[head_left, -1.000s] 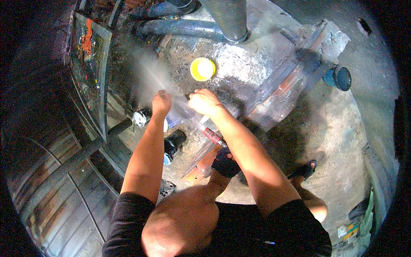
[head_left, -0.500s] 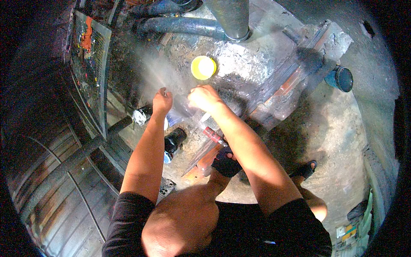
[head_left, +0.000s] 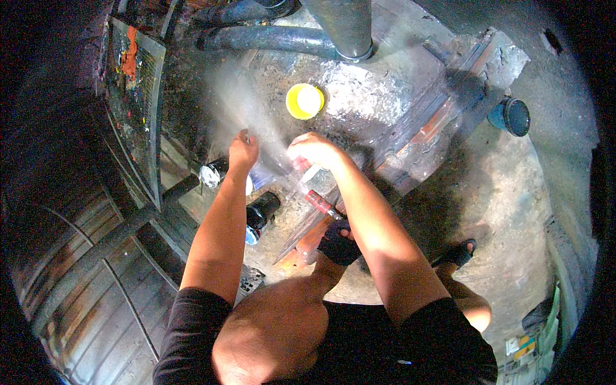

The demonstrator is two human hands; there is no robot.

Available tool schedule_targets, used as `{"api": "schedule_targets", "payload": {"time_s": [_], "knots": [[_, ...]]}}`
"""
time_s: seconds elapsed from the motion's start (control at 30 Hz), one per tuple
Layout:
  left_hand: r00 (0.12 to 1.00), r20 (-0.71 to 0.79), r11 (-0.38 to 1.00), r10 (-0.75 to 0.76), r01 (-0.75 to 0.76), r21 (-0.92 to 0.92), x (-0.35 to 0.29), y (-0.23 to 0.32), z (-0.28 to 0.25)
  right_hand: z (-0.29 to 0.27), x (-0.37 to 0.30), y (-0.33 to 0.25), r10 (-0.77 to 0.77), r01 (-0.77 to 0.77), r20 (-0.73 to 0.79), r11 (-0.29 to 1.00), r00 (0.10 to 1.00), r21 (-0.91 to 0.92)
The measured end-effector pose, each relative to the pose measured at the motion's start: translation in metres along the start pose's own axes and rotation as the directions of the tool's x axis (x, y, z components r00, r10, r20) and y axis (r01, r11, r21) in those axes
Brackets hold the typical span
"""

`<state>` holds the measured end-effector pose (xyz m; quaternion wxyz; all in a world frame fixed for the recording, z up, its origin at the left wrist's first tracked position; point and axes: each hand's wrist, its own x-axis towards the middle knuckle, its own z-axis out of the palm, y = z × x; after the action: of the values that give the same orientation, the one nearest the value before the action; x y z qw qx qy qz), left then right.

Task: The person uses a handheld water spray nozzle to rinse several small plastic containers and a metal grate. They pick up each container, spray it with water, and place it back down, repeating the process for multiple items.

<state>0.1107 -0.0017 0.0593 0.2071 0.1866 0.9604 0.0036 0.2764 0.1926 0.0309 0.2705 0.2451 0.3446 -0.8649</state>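
Observation:
My left hand [head_left: 243, 153] is held out over the floor with its fingers curled; whatever they grip, if anything, is hidden. To its right, my right hand [head_left: 314, 149] is closed, palm down, and a pinkish patch [head_left: 300, 164] shows under its fingers. A pale, flat strip [head_left: 311, 173] is visible just below that hand; I cannot tell whether they touch. A whitish streak of haze [head_left: 247, 109] runs between my hands, from near a red cylindrical tool with a metal end [head_left: 319, 201] toward the upper left. That tool points up-left beside my foot.
A yellow tub [head_left: 298, 102] stands beyond my hands. Dark cans [head_left: 263, 206] lie near my left forearm. Large pipes [head_left: 276, 40] cross the far side. A mesh-panelled metal frame [head_left: 154, 96] rises at left, a dark blue bucket [head_left: 513, 117] stands far right, and planks [head_left: 410, 138] run diagonally.
My right hand has shifted slightly right and toward me and has turned, uncovering the pinkish patch. The haze looks denser. My left hand stays nearly in place.

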Motion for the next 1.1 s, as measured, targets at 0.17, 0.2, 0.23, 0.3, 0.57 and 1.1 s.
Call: {"api": "schedule_targets", "payload": {"time_s": [0.17,0.2,0.23,0.3,0.57,1.1], "knots": [[1.0,0.01,1.0,-0.007,0.008,-0.004,0.002,-0.003,-0.001,0.004,0.003,-0.005,0.033,-0.037,-0.021,0.972,0.999,-0.234],[1.0,0.015,1.0,-0.022,0.022,-0.005,0.002,-0.001,-0.002,0.004,0.001,-0.004,0.037,-0.037,-0.005,0.969,0.999,-0.243],[0.999,0.02,0.999,-0.037,0.037,-0.006,0.002,0.0,-0.002,0.004,0.0,-0.004,0.041,-0.037,0.011,0.967,0.999,-0.252],[0.999,0.015,0.999,-0.035,0.035,-0.005,0.0,0.002,-0.003,0.004,-0.002,-0.003,0.035,-0.021,0.054,0.97,0.998,-0.244],[0.999,0.018,0.998,-0.05,0.05,-0.022,0.003,0.006,-0.003,0.012,0.002,-0.004,-0.056,0.08,0.059,0.806,0.997,-0.586],[1.0,-0.006,1.0,-0.006,0.006,0.001,0.001,0.009,-0.003,0.015,-0.003,0.004,-0.073,0.109,0.09,0.862,0.993,-0.496]]}}
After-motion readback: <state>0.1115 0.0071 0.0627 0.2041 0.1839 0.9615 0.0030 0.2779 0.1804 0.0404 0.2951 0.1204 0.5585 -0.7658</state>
